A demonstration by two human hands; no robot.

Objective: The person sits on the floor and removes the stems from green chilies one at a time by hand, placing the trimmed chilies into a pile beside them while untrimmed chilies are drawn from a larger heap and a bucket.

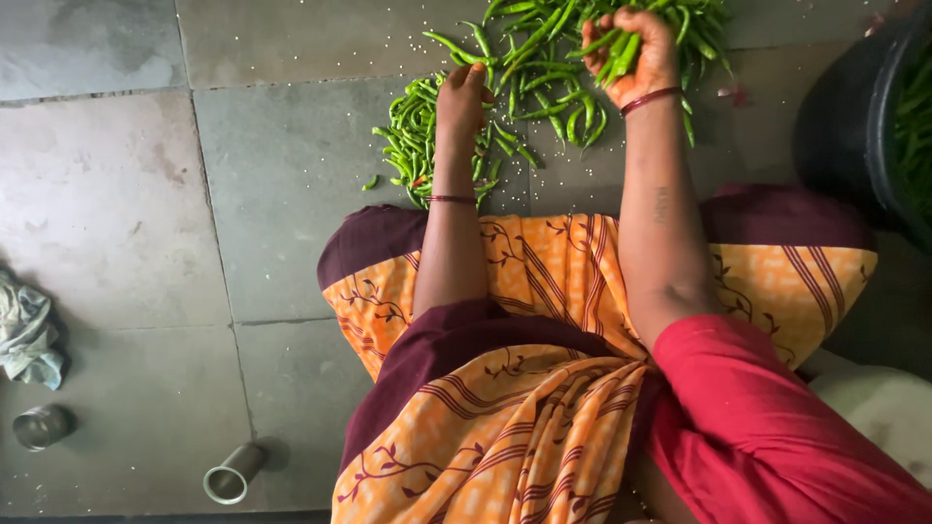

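Nearest, the left hand [461, 97] presses fingers-down on a small heap of green chillies [413, 136] on the stone floor [282, 175], its grip hidden, while beyond it the right hand [636, 49] clenches a bunch from the larger pile [544, 68], a black tub [854, 126] beside.

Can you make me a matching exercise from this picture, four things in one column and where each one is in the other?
Things:
1. right hand
2. left hand
3. metal tumbler
4. crumpled cloth

Places or states:
A. lying on its side on the floor, lower left
B. closed around a bunch of green chillies
C. bunched at the left edge
D. resting on the smaller chilli heap

Pairs: 1-B, 2-D, 3-A, 4-C
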